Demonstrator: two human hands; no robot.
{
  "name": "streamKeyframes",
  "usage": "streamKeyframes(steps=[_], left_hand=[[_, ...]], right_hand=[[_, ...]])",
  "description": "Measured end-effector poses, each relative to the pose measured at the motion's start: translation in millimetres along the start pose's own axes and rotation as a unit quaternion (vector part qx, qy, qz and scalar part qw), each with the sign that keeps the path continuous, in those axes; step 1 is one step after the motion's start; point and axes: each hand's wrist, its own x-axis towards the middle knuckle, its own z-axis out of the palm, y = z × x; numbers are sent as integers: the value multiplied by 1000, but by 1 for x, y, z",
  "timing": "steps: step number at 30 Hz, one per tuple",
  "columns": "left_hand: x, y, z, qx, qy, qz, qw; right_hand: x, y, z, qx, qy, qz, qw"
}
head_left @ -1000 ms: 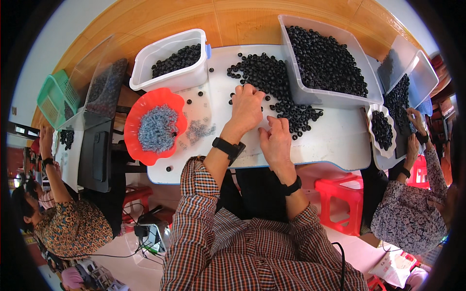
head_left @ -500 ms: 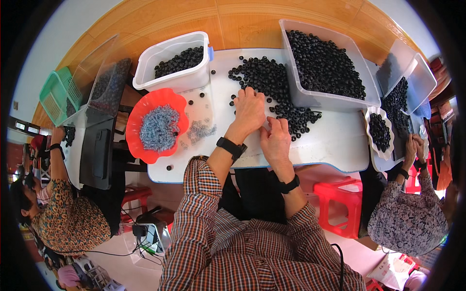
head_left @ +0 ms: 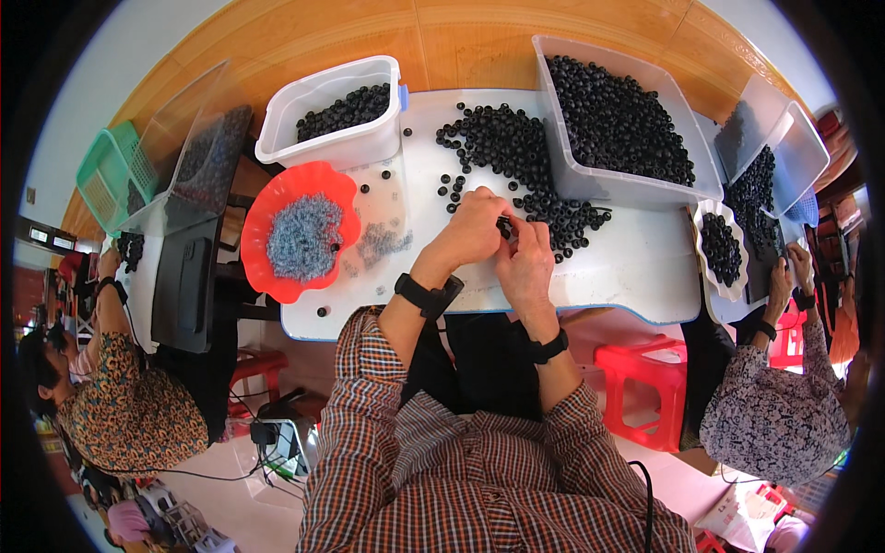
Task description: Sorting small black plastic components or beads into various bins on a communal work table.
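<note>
A small black round piece was pinched between the fingertips of both hands, near the middle of the white table. The left hand curled over it with fingers pressed together; the right hand met it from the other side, fingertips closed on the same piece. Whether either hand held more than that one piece could not be told.

Just beyond the hands, a loose heap of black pieces spread across the table toward its far edge, with a few strays scattered to the left. At the table's far right corner stood a large clear tub, heaped with the same black pieces. At the far left corner, a smaller white tub was only partly filled with them. By the table's left edge sat a red scalloped bowl holding small grey bits, and a few more grey bits lay on the table beside it.

Judging by the full big tub, the sizeable loose heap and the modest fill of the small tub, the work seemed well short of finished, with most pieces not yet handled.

Other people sat at neighbouring tables to the left and right, with their own trays of black pieces.
</note>
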Motion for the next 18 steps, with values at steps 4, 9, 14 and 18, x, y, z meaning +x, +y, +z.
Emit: streamKeyframes(steps=[4, 9, 14, 18], left_hand=[[-6, 3, -15, -146, -30, -74, 986], [-18, -5, -28, -181, 25, -102, 978], [-38, -17, -39, -153, 141, -159, 965], [-48, -26, -42, -160, 159, -217, 950]], right_hand=[[-1, -1, -2, 25, -4, 2, 1000], [-3, -2, -5, 39, -8, -10, 999], [-5, -2, -6, 64, -9, 3, 998], [-6, -5, -9, 111, -10, 29, 993]])
